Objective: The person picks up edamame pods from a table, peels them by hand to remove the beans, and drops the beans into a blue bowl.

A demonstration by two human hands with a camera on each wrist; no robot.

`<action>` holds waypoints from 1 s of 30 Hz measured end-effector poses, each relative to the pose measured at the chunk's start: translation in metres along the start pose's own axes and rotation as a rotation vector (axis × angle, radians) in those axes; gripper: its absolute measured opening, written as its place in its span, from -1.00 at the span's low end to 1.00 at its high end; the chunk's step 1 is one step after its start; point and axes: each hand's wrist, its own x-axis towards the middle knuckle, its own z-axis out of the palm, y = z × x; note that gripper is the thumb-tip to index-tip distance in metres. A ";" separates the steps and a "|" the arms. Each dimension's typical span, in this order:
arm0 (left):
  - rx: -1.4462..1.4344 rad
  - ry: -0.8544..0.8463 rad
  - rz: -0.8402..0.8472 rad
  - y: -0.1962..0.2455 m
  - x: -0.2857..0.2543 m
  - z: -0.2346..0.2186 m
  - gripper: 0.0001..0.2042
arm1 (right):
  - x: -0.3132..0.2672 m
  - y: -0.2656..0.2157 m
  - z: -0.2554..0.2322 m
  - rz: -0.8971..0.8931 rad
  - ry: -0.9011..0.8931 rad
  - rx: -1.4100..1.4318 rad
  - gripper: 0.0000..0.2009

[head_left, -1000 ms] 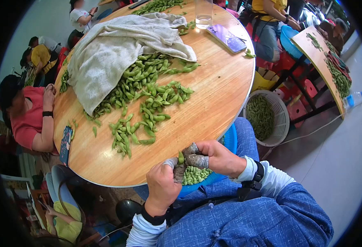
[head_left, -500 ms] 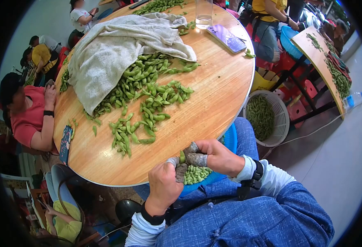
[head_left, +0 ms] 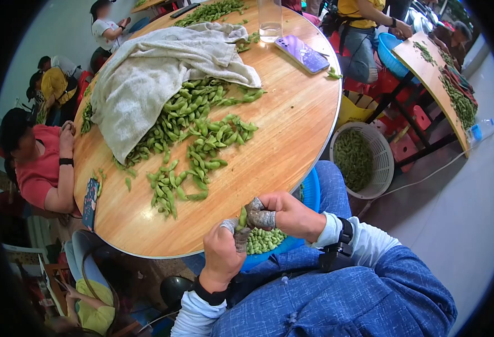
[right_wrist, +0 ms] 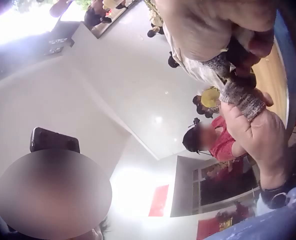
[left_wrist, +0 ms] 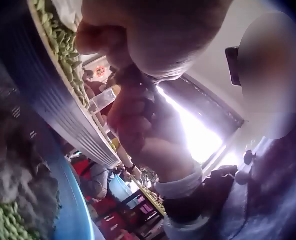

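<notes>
In the head view my left hand (head_left: pixel 223 255) pinches a green edamame pod (head_left: pixel 241 218) between wrapped thumb and finger. My right hand (head_left: pixel 293 215) meets it from the right, its curled, wrapped thumb and finger at the pod's side. Worn, dark-stained grey wraps cover these digits. Just below the hands, a blue basin (head_left: pixel 313 191) on the lap contains shelled beans (head_left: pixel 265 240). Beyond them, loose edamame pods (head_left: pixel 171 185) lie on the round wooden table (head_left: pixel 269 163), spreading from a larger pile partly under a pale towel (head_left: pixel 140 84). The wrist views show both hands close together, the pod mostly hidden.
A purple phone (head_left: pixel 302 54) and a glass of water (head_left: pixel 270 25) stand at the table's far right. A dark patterned phone (head_left: pixel 90 205) lies at the left edge. On the floor at right sits a white basket (head_left: pixel 379 160) of pods. Other people sit around.
The pod is more upright and shows more of its length between my hands. My right hand has shifted slightly left. The head view has moved a little.
</notes>
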 end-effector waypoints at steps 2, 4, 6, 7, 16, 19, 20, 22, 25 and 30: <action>-0.242 0.054 -0.134 0.001 -0.006 0.007 -0.85 | 0.001 0.008 -0.001 -0.036 -0.009 0.069 -0.86; -0.408 0.060 -0.207 0.003 -0.006 0.007 -0.83 | 0.004 0.014 0.001 -0.091 -0.001 0.120 -0.86; -0.597 0.084 -0.324 0.000 -0.010 0.009 -0.81 | 0.006 0.017 -0.001 -0.142 -0.045 0.138 -0.84; -0.703 0.106 -0.405 -0.008 -0.016 0.015 -0.80 | 0.007 0.018 -0.001 -0.168 -0.067 0.146 -0.83; -1.443 0.107 -0.800 0.001 -0.006 0.008 -0.77 | 0.009 0.016 -0.005 -0.246 -0.204 0.050 -0.82; -1.196 0.013 -0.655 -0.001 -0.004 0.002 -0.83 | 0.005 0.010 -0.002 -0.194 -0.113 -0.053 -0.85; -1.057 -0.014 -0.584 -0.001 -0.003 0.000 -0.85 | 0.004 0.007 -0.002 -0.190 -0.090 -0.099 -0.86; -0.864 -0.046 -0.493 0.002 -0.005 0.002 -0.87 | 0.001 0.003 -0.002 -0.180 -0.046 -0.187 -0.88; -0.819 -0.084 -0.464 -0.001 -0.008 -0.001 -0.89 | -0.003 -0.007 0.000 -0.140 -0.053 -0.340 -0.88; -0.786 -0.182 -0.474 0.006 -0.005 -0.010 -0.94 | -0.004 -0.009 0.001 -0.334 -0.065 -0.699 -0.89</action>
